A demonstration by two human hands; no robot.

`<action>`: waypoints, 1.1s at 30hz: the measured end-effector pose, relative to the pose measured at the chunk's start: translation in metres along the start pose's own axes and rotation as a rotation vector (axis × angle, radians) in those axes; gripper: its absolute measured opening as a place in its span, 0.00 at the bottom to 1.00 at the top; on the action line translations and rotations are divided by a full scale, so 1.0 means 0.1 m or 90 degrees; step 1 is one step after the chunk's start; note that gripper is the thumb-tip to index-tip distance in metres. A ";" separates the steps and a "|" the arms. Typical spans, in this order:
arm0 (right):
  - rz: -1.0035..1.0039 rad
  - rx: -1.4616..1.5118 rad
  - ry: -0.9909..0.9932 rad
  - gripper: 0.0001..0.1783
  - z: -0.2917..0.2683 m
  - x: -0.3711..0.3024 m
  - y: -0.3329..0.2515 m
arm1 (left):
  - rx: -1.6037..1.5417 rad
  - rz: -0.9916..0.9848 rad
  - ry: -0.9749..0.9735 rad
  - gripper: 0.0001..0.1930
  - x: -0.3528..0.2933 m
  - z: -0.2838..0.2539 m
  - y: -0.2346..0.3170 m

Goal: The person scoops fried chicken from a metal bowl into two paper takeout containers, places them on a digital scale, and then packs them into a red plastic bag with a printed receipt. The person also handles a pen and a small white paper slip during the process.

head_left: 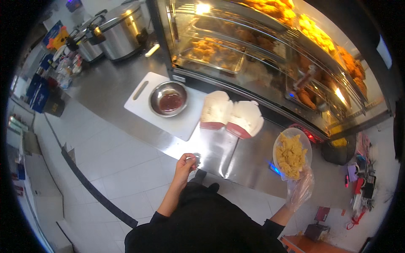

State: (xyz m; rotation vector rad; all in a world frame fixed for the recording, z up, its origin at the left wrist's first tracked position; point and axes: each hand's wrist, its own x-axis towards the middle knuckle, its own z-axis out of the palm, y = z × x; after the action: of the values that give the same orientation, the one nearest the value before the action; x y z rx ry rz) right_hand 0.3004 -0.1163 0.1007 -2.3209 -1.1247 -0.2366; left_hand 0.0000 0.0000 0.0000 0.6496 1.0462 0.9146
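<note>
At the counter's front edge, my bare left hand [184, 168] is closed, fingertips pinched together; whether anything small sits between them I cannot make out. My right hand [302, 185], in a clear plastic glove, grips the near rim of a whitish translucent bowl [311, 148]. Pale golden battered pieces [291, 156] fill that bowl. Two open paper food boxes [216, 110] with red lower sides stand side by side between my hands, farther back. Left of them, a steel bowl [155, 106] with dark red sauce [171, 101] rests on a white cutting board [141, 105].
A glass display warmer [253, 90] with trays of fried food lines the back of the steel counter [105, 105]. Large steel pots [120, 33] stand at the far left. A blue-lit device [274, 168] lies beside the whitish bowl. A black container [338, 154] is at the right.
</note>
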 end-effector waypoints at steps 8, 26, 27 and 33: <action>0.002 0.987 -0.194 0.20 0.67 0.11 -1.77 | -0.057 0.084 0.026 0.04 0.46 -0.52 0.55; -0.523 0.058 -0.136 0.21 2.12 0.32 -3.65 | -0.088 0.162 0.204 0.03 1.19 -2.08 1.45; -0.559 -0.012 -0.059 0.18 2.12 0.28 -3.65 | -0.088 0.166 0.204 0.04 1.20 -2.06 1.44; -0.303 0.079 -0.173 0.24 2.02 0.36 -3.35 | -0.060 0.105 0.145 0.04 1.32 -1.86 1.34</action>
State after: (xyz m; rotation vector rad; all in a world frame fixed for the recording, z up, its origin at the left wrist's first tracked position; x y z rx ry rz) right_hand 0.0505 0.1863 0.0783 -1.9881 -1.7693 -0.0194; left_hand -0.1872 0.1862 -0.0191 0.5682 1.1552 1.1951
